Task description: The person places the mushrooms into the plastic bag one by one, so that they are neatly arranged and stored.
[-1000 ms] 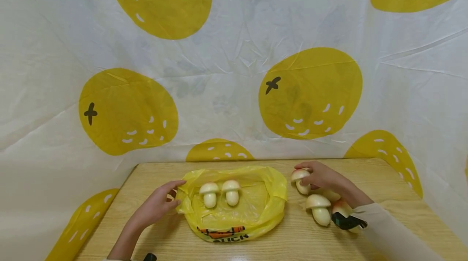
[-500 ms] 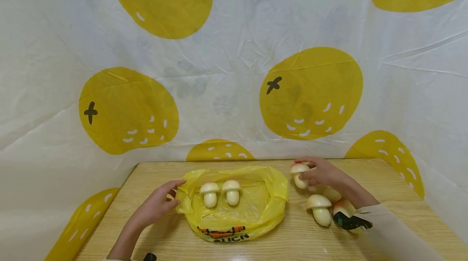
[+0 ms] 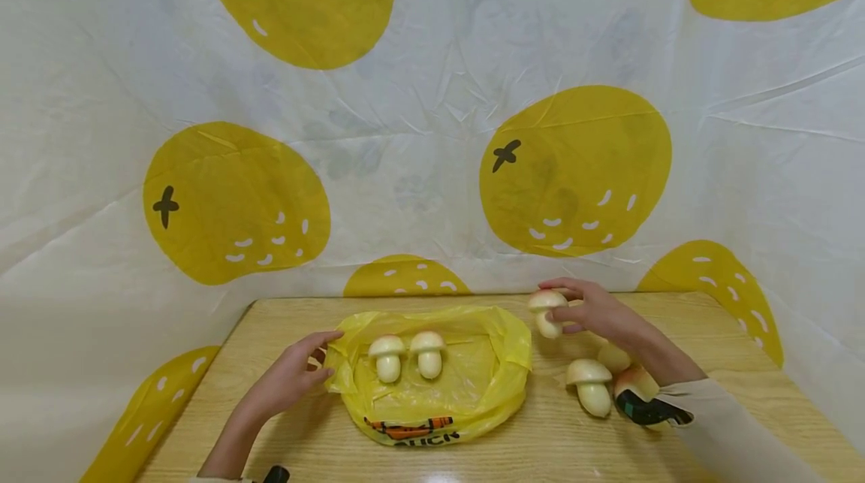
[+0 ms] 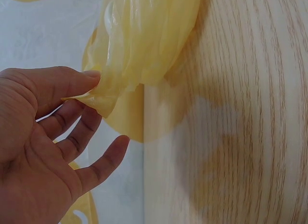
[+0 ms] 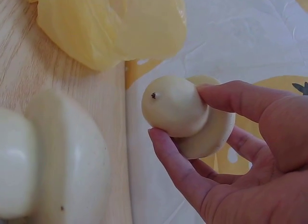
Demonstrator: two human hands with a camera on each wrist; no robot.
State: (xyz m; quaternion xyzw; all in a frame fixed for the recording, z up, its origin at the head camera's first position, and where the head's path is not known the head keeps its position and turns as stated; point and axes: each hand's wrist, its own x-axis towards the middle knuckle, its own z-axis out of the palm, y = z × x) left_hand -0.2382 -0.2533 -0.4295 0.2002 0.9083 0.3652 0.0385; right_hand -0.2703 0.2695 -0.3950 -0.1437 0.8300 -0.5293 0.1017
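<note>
A yellow plastic bag (image 3: 466, 378) lies open on the table, with two cream toy mushrooms (image 3: 429, 357) side by side in it. My left hand (image 3: 290, 376) pinches the bag's left edge; in the left wrist view, thumb and fingers clamp a fold of the film (image 4: 103, 101). Right of the bag, my right hand (image 3: 595, 314) holds another mushroom (image 3: 546, 310), cap up, above the tabletop. The right wrist view shows thumb and fingers round this mushroom's stem (image 5: 171, 106), its end towards the camera.
Several more mushrooms (image 3: 589, 385) lie on the wooden table (image 3: 534, 438) below my right forearm, some partly hidden by the sleeve and the dark wrist camera (image 3: 649, 409). A white curtain (image 3: 419, 167) with yellow fruit prints hangs behind the table's back edge.
My right hand has lifted the mushroom and carried it slightly left and away from me, towards the bag's right side. The left hand and the bag have hardly moved.
</note>
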